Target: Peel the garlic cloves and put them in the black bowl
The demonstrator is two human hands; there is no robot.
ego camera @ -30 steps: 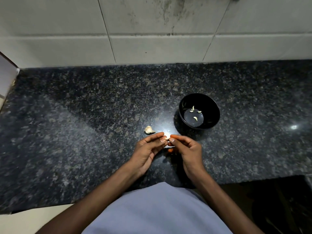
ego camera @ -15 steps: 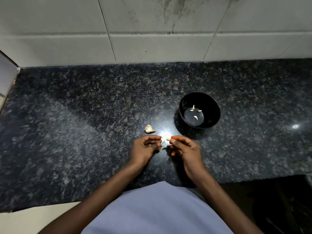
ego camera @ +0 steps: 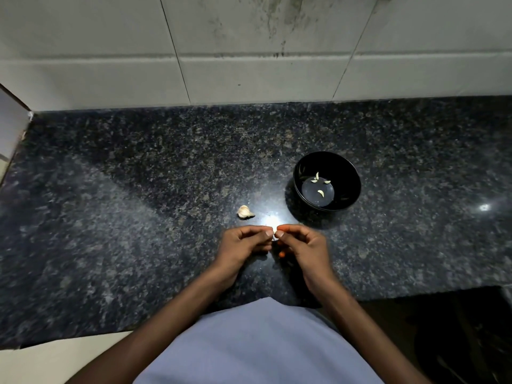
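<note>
Left hand (ego camera: 245,243) and right hand (ego camera: 303,245): fingers curled, fingertips met over counter (ego camera: 138,217), pinching one small pale garlic clove (ego camera: 274,236) between them. Black bowl (ego camera: 327,180): one, upright, behind right hand; held four peeled cloves (ego camera: 320,193). Unpeeled garlic piece (ego camera: 245,212): one, on counter left of bowl.

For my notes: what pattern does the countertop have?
The countertop is dark, almost black granite with grey speckles, as seen in the head view.

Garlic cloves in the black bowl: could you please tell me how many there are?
4: three clustered at the far side of the black bowl floor, one nearer its centre. None seems hidden.
</note>
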